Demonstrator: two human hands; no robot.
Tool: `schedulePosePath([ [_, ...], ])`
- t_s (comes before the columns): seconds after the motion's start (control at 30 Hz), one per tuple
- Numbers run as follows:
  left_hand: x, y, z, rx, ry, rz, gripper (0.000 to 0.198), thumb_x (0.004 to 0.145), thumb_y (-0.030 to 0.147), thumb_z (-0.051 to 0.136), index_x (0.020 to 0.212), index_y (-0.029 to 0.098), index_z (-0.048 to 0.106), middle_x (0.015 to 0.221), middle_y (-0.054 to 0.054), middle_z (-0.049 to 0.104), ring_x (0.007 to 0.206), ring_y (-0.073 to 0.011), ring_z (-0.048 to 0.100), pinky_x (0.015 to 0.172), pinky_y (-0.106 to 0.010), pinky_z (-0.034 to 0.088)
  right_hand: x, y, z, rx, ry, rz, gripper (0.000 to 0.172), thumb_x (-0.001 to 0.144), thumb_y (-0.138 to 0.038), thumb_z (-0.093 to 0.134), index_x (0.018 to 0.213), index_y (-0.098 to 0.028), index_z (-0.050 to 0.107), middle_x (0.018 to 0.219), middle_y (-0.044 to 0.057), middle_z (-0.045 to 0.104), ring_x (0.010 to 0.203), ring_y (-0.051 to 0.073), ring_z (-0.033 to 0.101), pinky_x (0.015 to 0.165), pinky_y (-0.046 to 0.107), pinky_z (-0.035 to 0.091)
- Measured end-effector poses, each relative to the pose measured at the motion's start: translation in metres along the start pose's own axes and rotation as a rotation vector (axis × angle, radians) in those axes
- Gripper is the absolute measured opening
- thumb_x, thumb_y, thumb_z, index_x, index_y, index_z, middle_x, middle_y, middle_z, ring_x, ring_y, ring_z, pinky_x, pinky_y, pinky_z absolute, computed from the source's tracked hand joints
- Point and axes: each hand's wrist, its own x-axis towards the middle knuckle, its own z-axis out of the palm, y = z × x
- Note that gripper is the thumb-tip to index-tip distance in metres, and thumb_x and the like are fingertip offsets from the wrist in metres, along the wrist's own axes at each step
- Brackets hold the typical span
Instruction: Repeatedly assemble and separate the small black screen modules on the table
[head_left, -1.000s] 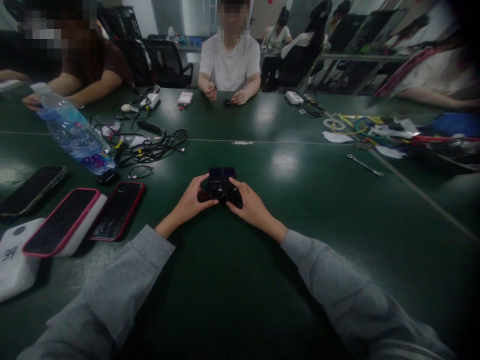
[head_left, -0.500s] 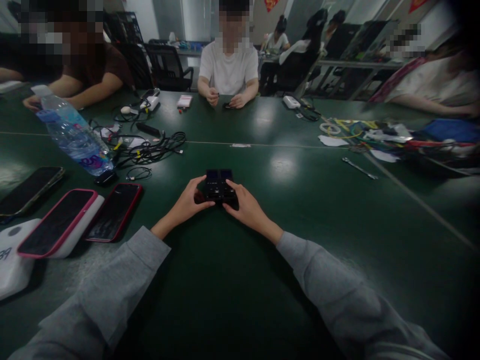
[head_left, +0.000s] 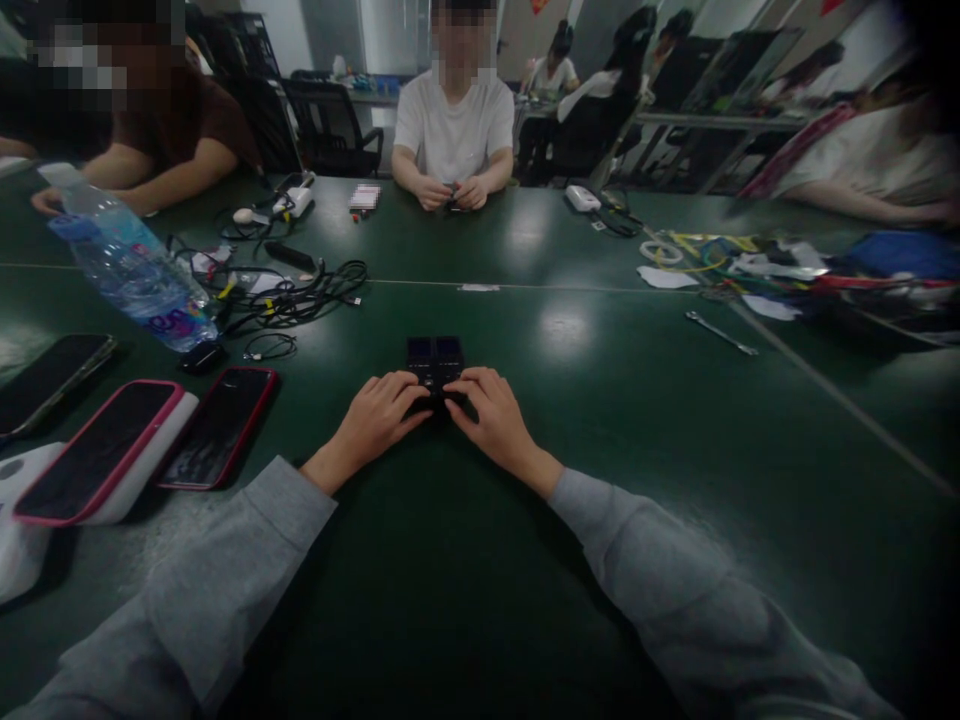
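Both forearms reach forward and inward. The left hand [head_left: 384, 418] and right hand [head_left: 496, 418] bend their fingers over the near side of the black device [head_left: 435, 356] on the green table [head_left: 480, 580]; whether they clamp it, I cannot tell.

Cannot see the near edge of the small black box with two dark square panels [head_left: 435, 348], covered by the bare left hand [head_left: 381, 412] and bare right hand [head_left: 496, 415]; cannot distinguish gripping from touching there. Unable to identify the tiny dark object [head_left: 453, 197] held by the white-shirted person opposite [head_left: 454, 125]. Losing the rounded white plastic case [head_left: 21, 550] partly to the left frame edge. Too blurred to sort: multicoloured cable tangle [head_left: 847, 284], far right.
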Motion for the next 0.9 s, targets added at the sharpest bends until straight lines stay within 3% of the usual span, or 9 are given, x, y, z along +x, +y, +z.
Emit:
schedulePosePath([
  [0.43, 0.0012, 0.0034, -0.0013, 0.049, -0.020, 0.013, 0.026, 0.100, 0.035, 0.046, 0.115, 0.017, 0.058, 0.112, -0.011, 0.062, 0.098, -0.0252, 0.060, 0.078, -0.037, 0.045, -0.0024, -0.0020, 0.0023, 0.015, 0.015, -0.008, 0.021, 0.101, -0.028, 0.044, 0.115, -0.022, 0.058, 0.110, 0.010, 0.059, 0.101, 0.024, 0.057, 0.080, 0.039, 0.047],
  [0.9, 0.0024, 0.0025, -0.0001, 0.066, 0.066, 0.023, 0.019, 0.098, 0.029, 0.052, 0.109, 0.014, 0.058, 0.107, -0.011, 0.060, 0.096, -0.0232, 0.060, 0.077, -0.035, 0.049, -0.0020, -0.0003, 0.0046, -0.005, 0.065, -0.077, 0.017, 0.098, -0.024, 0.052, 0.113, -0.017, 0.056, 0.107, 0.010, 0.058, 0.098, 0.023, 0.056, 0.077, 0.035, 0.046],
])
